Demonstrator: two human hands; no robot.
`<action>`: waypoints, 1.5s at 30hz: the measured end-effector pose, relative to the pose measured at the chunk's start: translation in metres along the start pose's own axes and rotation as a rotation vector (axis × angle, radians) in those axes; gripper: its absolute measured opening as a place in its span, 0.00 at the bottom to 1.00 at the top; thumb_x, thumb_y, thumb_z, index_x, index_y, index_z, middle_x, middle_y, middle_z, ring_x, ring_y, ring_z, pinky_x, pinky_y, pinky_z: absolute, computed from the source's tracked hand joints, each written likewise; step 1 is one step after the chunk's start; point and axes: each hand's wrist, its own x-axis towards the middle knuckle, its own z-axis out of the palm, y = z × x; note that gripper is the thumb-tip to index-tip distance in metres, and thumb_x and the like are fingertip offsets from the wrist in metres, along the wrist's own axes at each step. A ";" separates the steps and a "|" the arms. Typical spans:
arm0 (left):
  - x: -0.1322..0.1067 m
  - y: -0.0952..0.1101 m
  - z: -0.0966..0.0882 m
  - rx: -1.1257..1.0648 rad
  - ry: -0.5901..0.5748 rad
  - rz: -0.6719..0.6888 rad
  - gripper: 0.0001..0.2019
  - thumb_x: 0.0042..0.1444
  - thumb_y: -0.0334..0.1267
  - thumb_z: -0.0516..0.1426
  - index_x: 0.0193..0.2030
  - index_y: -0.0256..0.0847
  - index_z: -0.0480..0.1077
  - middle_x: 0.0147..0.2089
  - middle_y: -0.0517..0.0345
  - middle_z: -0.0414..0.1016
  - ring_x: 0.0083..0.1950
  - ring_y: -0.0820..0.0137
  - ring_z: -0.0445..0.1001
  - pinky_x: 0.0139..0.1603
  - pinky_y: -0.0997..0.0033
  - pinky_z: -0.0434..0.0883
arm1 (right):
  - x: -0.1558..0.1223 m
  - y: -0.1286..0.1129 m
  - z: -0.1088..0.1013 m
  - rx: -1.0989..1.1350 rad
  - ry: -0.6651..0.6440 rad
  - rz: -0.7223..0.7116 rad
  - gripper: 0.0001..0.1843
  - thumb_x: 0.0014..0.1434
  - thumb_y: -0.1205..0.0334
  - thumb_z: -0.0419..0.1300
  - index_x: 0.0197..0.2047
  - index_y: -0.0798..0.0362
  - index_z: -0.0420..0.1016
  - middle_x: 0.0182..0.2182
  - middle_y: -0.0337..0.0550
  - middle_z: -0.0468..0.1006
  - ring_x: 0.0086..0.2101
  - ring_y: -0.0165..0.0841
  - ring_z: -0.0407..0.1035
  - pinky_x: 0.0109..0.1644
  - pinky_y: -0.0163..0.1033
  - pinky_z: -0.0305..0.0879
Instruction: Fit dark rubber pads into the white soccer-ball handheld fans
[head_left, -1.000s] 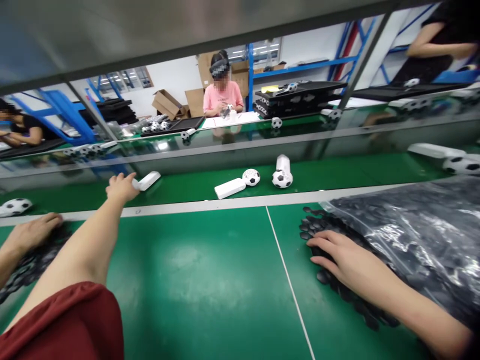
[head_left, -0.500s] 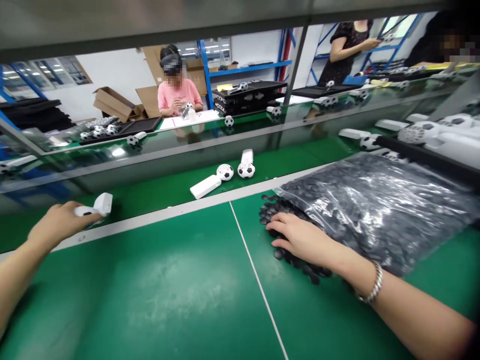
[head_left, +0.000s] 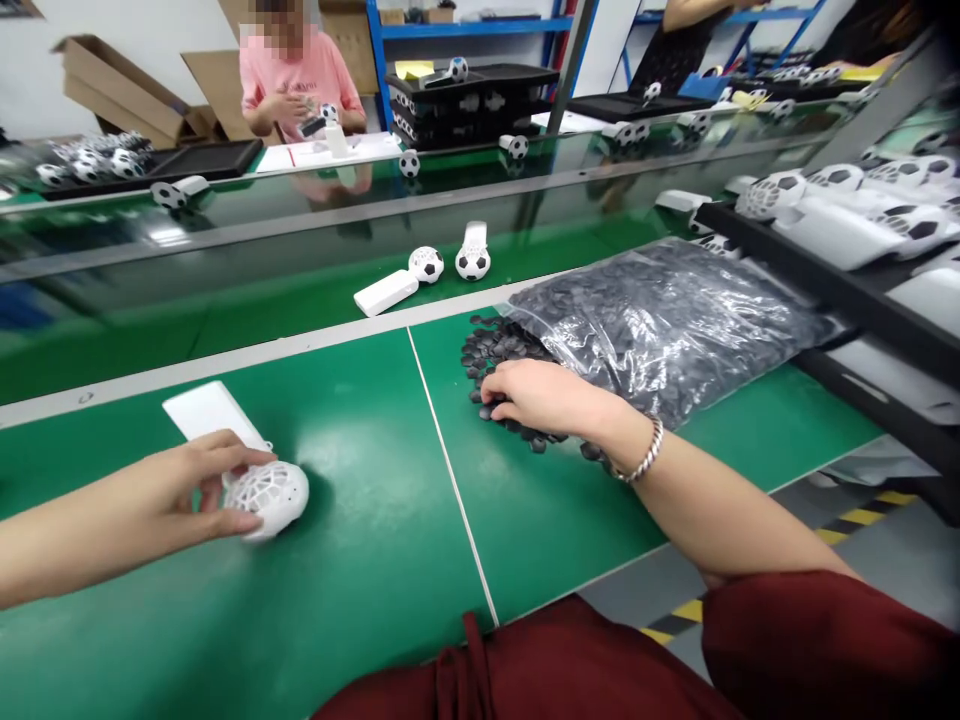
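Note:
My left hand [head_left: 176, 490] grips a white handheld fan [head_left: 276, 492] by its round, football-shaped head, thumb and fingers on either side of the webbed grille. Its flat white handle [head_left: 214, 412] points away to the back left, low over the green table. At the pile of small black pieces [head_left: 499, 345], my right hand [head_left: 547, 395] has its fingers bent down, with thumb and fingertips close together on a black piece. This piece is mostly hidden by the fingers. Beside that hand lies a clear plastic bag [head_left: 660, 320] full of similar black pieces.
Two more football fans [head_left: 390, 292] [head_left: 473, 262] lie on the green belt [head_left: 315, 290] behind the table's pale edge strip. At the right, black trays [head_left: 832, 275] hold several white fans. Across the line, a person in pink [head_left: 300, 85] sits near stacked trays [head_left: 472, 100].
My left hand has brought the fan from the belt onto the near table, its grille now facing up. My right hand stays at the black pile, its fingers more curled. The view has tilted down.

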 end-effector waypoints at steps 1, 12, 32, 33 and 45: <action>0.000 0.005 -0.004 0.057 -0.058 0.071 0.24 0.37 0.60 0.58 0.42 0.54 0.71 0.36 0.62 0.71 0.34 0.63 0.69 0.35 0.68 0.65 | 0.000 -0.001 0.001 -0.003 -0.007 0.001 0.08 0.53 0.64 0.60 0.39 0.52 0.75 0.36 0.45 0.75 0.35 0.36 0.70 0.33 0.36 0.60; -0.004 0.004 0.022 -0.025 0.065 0.166 0.18 0.47 0.52 0.56 0.43 0.48 0.64 0.42 0.63 0.73 0.38 0.65 0.71 0.38 0.72 0.63 | 0.005 -0.004 0.009 -0.057 -0.015 0.007 0.06 0.54 0.66 0.59 0.37 0.52 0.73 0.36 0.41 0.75 0.34 0.32 0.69 0.28 0.32 0.53; 0.027 0.101 0.050 -0.193 0.384 0.047 0.38 0.41 0.64 0.55 0.53 0.39 0.56 0.49 0.47 0.69 0.45 0.55 0.71 0.41 0.59 0.69 | 0.010 -0.009 0.007 0.160 0.177 -0.160 0.02 0.54 0.68 0.58 0.29 0.55 0.70 0.28 0.39 0.73 0.29 0.28 0.65 0.33 0.32 0.57; 0.034 0.109 0.052 -0.216 0.355 0.083 0.39 0.40 0.64 0.56 0.53 0.38 0.56 0.50 0.46 0.69 0.47 0.55 0.70 0.43 0.58 0.69 | 0.010 -0.009 0.006 0.195 0.200 -0.169 0.02 0.54 0.68 0.58 0.30 0.55 0.71 0.27 0.39 0.74 0.28 0.28 0.65 0.33 0.32 0.58; 0.037 0.098 0.063 -0.163 0.293 0.341 0.35 0.48 0.50 0.57 0.61 0.38 0.54 0.55 0.47 0.64 0.54 0.57 0.65 0.55 0.58 0.63 | 0.004 -0.032 0.017 0.463 0.405 -0.416 0.05 0.57 0.67 0.56 0.36 0.56 0.73 0.32 0.42 0.76 0.33 0.29 0.68 0.39 0.34 0.63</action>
